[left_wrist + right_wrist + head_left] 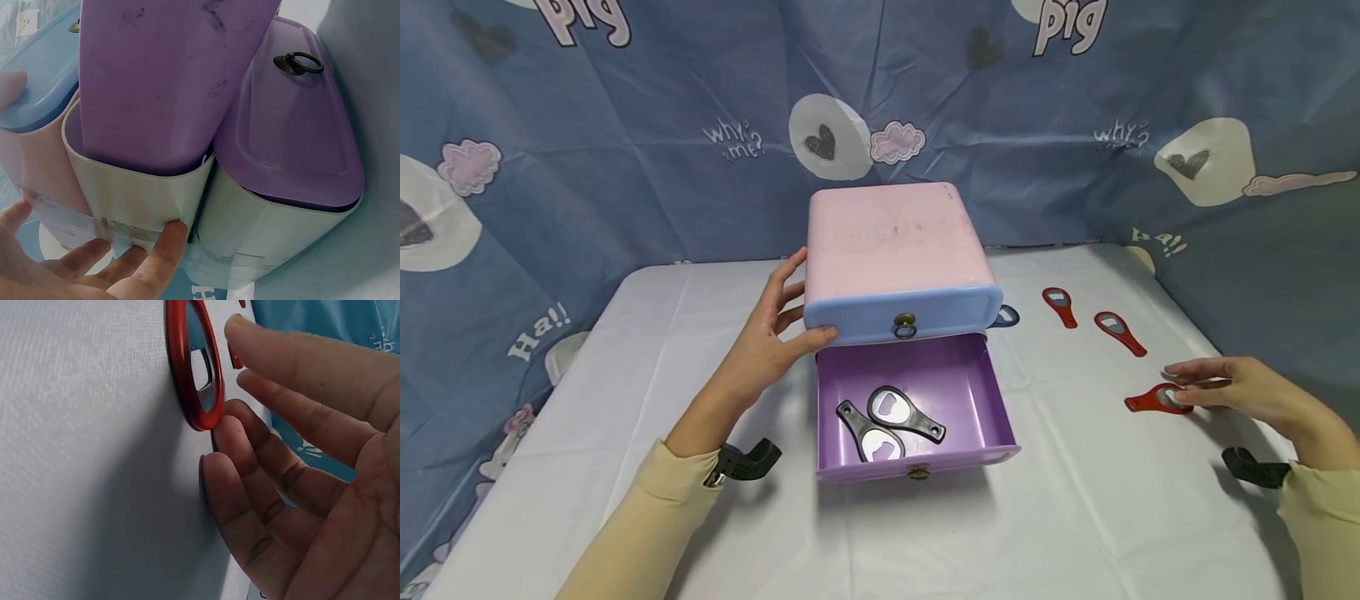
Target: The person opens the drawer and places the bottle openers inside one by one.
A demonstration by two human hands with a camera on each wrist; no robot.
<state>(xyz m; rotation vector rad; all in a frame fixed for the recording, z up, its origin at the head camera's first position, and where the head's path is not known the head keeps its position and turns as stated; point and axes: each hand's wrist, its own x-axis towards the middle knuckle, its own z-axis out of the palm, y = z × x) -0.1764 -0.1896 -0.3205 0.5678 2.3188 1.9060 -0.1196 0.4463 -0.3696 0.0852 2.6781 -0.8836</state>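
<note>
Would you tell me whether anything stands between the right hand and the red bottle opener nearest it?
Nothing visible does: the right hand is at the wide end of the red bottle opener, though contact is unclear.

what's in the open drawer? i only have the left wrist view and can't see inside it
Observer: Two black openers lie in the open drawer.
Operator: where's the right hand
Observer: The right hand is at a red opener on the right side of the table.
Operator: anything by the cabinet's far side from the left hand
Observer: Yes, a blue opener, partly hidden behind the cabinet.
</note>
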